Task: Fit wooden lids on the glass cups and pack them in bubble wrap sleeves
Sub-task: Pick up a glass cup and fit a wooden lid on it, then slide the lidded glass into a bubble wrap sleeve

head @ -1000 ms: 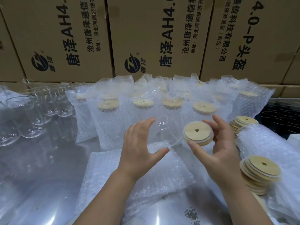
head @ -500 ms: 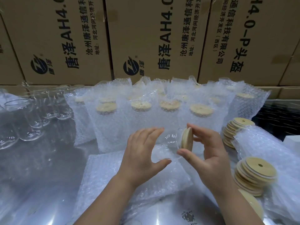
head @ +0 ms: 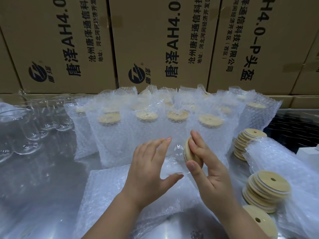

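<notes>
One loose lid (head: 257,219) lies nearest us at lower right, flat on the shiny surface (head: 43,187), its centre hole up. Just beyond it stands the near lid stack (head: 265,190), leaning a little. Flat bubble wrap sleeves (head: 107,195) lie in a pile under our forearms.

Above that pile we hold the work. Our left hand (head: 151,169) curls round the glass cup (head: 176,152), which lies on its side, mouth to the right; the glass is clear and its outline is hard to trace. Our right hand (head: 210,173) pinches the wooden lid (head: 189,150) between thumb and fingers, and the lid stands on edge against the cup's mouth. Whether it is fully seated we cannot tell.

To the right, a bubble wrap bundle (head: 284,161) partly hides the far lid stack (head: 248,142). Behind the hands stand packed cups (head: 146,121), upright in sleeves, in rows, lids showing through the wrap. Empty glass cups (head: 34,128) crowd the left side. A dark crate (head: 293,131) sits far right. Cardboard boxes (head: 155,40) with printed lettering wall off the back.
</notes>
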